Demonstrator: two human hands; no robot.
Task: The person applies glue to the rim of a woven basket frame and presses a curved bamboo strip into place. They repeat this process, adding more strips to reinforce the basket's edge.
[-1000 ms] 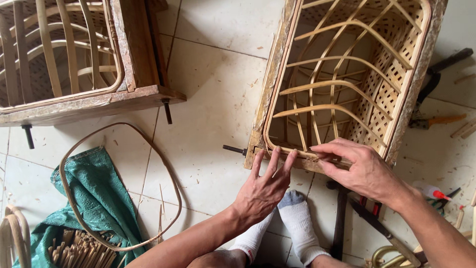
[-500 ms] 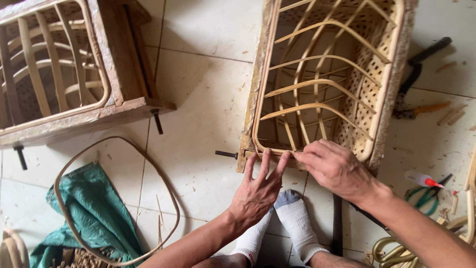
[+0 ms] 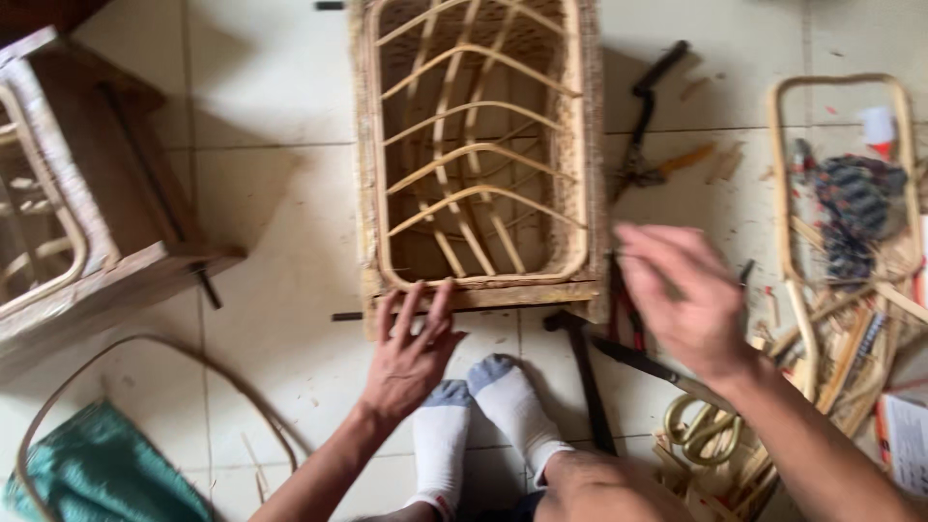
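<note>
Rattan frame [image 3: 480,155], rectangular and open-topped, lies on the tiled floor [image 3: 271,242] directly ahead of the person. Left hand [image 3: 411,348] rests on its near edge, fingers spread and flat, fingertips [image 3: 418,295] touching the near wooden rail; it grips nothing. Right hand [image 3: 686,295] hovers in the air to the right of the frame's near corner, fingers loosely apart, empty, blurred by motion; not touching the frame. The two hands are well apart.

Inside the frame: bent cane ribs arch across from side to side, with woven cane walls along the right and far sides. A dark metal rod [image 3: 350,316] sticks out to the left at the near corner.

Two socked feet [image 3: 483,416], white with grey toes, point toward the frame's near rail, just beside the left hand.

Right of the frame on the floor: pliers with dark handles [image 3: 646,121], an orange-handled tool [image 3: 677,164] just beside them, a hammer [image 3: 580,372] with its dark handle running toward the person, and a long dark blade [image 3: 648,367] beneath the right hand. Farther right, a bent cane loop [image 3: 783,184] surrounds a heap of small items, too blurred to identify. Cane offcuts [image 3: 831,358] lie near the right forearm.

Left: a second wooden frame [image 3: 87,232], tilted, partly out of view. Near-left corner: a loose cane hoop [image 3: 145,358] over green cloth [image 3: 97,474].
</note>
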